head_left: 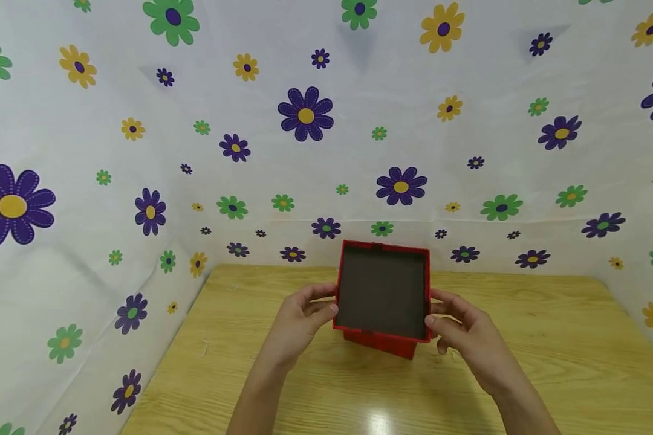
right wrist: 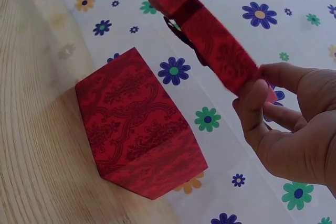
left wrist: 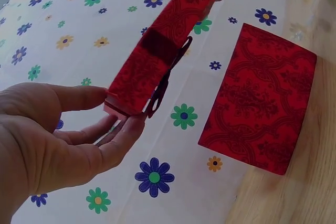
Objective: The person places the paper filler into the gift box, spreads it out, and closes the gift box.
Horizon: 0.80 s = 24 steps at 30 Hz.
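A red patterned box lid (head_left: 383, 290) is held raised over the table, its dark inner face turned up toward the head camera. My left hand (head_left: 296, 326) pinches its left edge between thumb and fingers. On the opposite edge, my right hand (head_left: 465, 332) grips it the same way. A dark ribbon band (left wrist: 160, 46) crosses the lid's side, and a dark bow (left wrist: 167, 80) sticks out from its outer face, on the side toward the box. Below and apart from the lid, the red box (right wrist: 139, 124) stands on the table, mostly hidden by the lid in the head view.
The wooden table (head_left: 239, 362) lies beneath the hands. A white cloth (head_left: 272, 181) with purple, green and yellow flowers hangs behind it and along both sides. Light glares off the tabletop near its front.
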Each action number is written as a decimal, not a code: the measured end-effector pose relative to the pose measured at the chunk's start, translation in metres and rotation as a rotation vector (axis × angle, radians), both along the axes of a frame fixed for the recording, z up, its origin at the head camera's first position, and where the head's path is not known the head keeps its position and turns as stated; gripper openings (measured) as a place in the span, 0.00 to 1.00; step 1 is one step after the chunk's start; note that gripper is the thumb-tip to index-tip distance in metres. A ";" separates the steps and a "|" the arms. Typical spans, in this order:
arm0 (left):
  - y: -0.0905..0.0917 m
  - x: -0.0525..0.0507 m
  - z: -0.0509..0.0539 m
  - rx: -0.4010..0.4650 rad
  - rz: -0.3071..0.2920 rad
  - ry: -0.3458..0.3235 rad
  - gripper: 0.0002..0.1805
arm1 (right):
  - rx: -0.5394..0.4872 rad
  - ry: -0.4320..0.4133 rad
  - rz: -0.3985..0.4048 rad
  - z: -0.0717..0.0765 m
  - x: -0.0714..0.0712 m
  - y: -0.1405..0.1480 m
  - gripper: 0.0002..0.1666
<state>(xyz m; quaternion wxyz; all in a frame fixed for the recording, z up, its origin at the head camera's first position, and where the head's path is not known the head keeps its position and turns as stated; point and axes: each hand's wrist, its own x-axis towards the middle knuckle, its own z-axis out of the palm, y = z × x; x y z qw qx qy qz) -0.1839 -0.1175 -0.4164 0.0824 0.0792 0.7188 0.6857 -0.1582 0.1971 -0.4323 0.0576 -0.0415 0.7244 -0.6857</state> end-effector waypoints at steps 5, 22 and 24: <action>0.010 0.006 0.000 -0.111 0.020 0.086 0.24 | 0.085 0.092 -0.061 0.001 0.004 -0.002 0.35; 0.021 0.020 0.002 -0.196 -0.010 0.297 0.31 | 0.105 0.379 -0.139 0.014 0.021 -0.014 0.27; 0.022 0.018 -0.002 -0.175 -0.052 0.313 0.33 | 0.111 0.387 -0.164 0.010 0.020 -0.019 0.23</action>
